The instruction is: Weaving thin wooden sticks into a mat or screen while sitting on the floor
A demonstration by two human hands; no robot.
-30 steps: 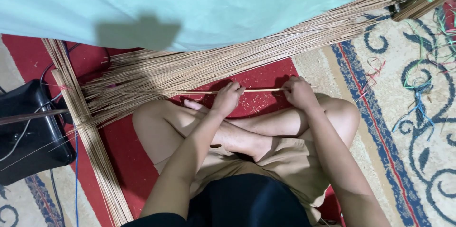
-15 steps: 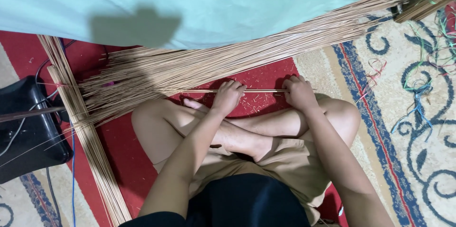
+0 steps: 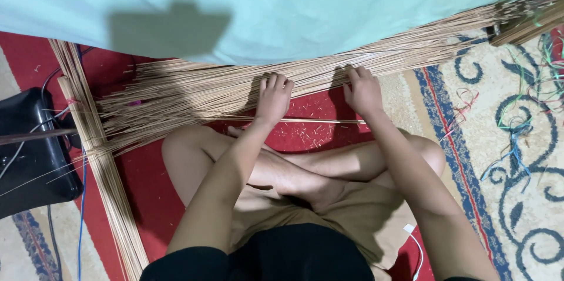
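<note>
Starting over at 9 o'clock there's a black case [image 3: 29,151] with a blue cable [image 3: 81,198] trailing down by it, sitting on the red mat [image 3: 147,210]. Right next to it a tied bundle of sticks [image 3: 97,157] runs from about 11 down to 7.

Fanning out from that bundle toward 2 o'clock is the big sheet of thin reeds [image 3: 194,90], lying side by side and tucked under a pale green cloth [image 3: 329,4] that covers the whole top. The person sits cross-legged at 6.

Left hand [image 3: 274,97] lies flat on the reeds near 12, fingers close together and pressing down. One loose single reed [image 3: 317,120] lies crosswise just under both wrists, touching neither as far as I can see. Right hand [image 3: 362,90] is at about 1 o'clock, fingers slightly spread, tips pushed into the reeds' edge, not pinching anything.

Progress-wise, I'd guess plenty of reeds are already laid, but the ends at 9 look ragged and that single one isn't worked in yet. Patterned carpet [image 3: 505,157] with bits of coloured thread [image 3: 517,128] sits at 3.
</note>
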